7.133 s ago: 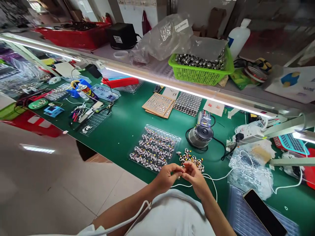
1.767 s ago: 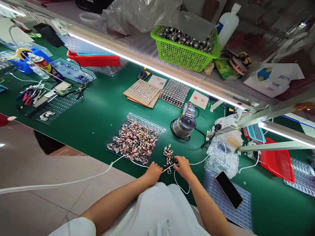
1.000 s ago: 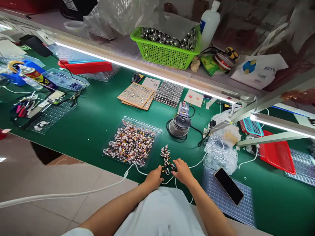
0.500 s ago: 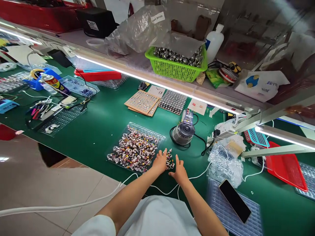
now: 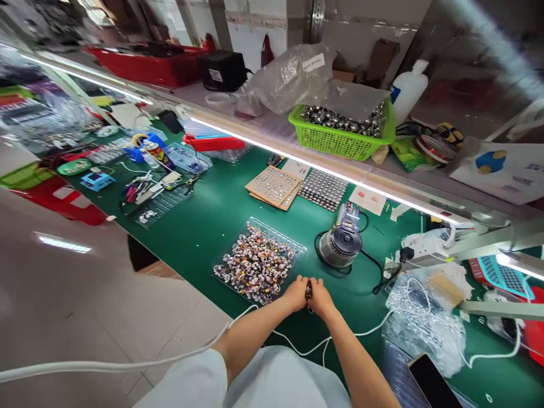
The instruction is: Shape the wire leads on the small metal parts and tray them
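Note:
My left hand and my right hand are drawn together over the green bench, fingers closed around a small bunch of ring-shaped parts. Only a narrow dark-and-pale strip of that bunch shows between the palms. Just left of my hands lies a clear plastic tray, heaped with many loose parts of the same sort, whitish rings with yellow and dark bits. Their exact kind is too small to make out.
A grey round device with a black cord stands beyond my hands. White cable crosses in front of me. Crumpled clear bags and a phone are at right. A lit shelf holds a green basket of metal balls.
The loose pile right of the tray shrank, and the tray's neat rows became a jumbled heap. Both hands moved inward and gathered the remaining parts between them. The view has swung left and up.

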Available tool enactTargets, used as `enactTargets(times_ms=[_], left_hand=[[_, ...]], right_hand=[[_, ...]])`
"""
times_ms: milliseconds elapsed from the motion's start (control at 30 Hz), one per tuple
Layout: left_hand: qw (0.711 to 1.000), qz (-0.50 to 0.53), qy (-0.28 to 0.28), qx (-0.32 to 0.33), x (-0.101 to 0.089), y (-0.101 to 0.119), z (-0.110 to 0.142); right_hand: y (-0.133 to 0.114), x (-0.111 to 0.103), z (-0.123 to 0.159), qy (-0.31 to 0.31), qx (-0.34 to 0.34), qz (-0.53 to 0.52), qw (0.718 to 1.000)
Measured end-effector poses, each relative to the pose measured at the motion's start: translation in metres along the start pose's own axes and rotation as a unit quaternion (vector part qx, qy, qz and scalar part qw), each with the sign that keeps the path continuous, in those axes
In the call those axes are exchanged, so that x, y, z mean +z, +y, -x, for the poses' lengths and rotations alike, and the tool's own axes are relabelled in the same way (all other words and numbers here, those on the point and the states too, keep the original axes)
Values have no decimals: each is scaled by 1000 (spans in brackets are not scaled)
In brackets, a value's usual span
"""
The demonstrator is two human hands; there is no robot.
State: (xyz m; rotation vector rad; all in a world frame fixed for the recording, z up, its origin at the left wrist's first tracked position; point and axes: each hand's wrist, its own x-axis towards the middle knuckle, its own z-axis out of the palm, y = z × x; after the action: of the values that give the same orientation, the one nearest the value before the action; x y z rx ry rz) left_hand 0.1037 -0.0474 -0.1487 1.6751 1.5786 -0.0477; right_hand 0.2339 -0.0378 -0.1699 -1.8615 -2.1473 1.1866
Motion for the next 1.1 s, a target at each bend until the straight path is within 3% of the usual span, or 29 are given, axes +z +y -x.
enactTargets(times_ms=[133,233,433,533,600,700,833,967,1100], left_hand=[[998,62,18,10,1,2,19],[993,108,50,30,-12,3,28],[973,143,174,55,-86,-28,39],[970,128,208,17,-121,-55,34],[970,111,216,-19,-134,-72,28],[967,85,233,-58,-137,-92,25],[960,51,266,-66,-124,-108,29],[964,27,259,-48,-108,-108,22],[974,20,223,-27,-99,-99,1]], right_hand=[[-6,0,26,8,-30,-90,995],[-18,-10,29,11,-56,-153,987],[-76,-23,-21,18,-115,-216,969],[-107,-17,-52,19,-119,-190,974],[-115,-11,-63,26,-110,-151,982],[-103,-3,-54,33,-92,-87,991],[-59,13,-4,23,-54,-7,998],[-27,39,39,-3,-16,68,998],[-17,58,43,-14,-10,112,994]])
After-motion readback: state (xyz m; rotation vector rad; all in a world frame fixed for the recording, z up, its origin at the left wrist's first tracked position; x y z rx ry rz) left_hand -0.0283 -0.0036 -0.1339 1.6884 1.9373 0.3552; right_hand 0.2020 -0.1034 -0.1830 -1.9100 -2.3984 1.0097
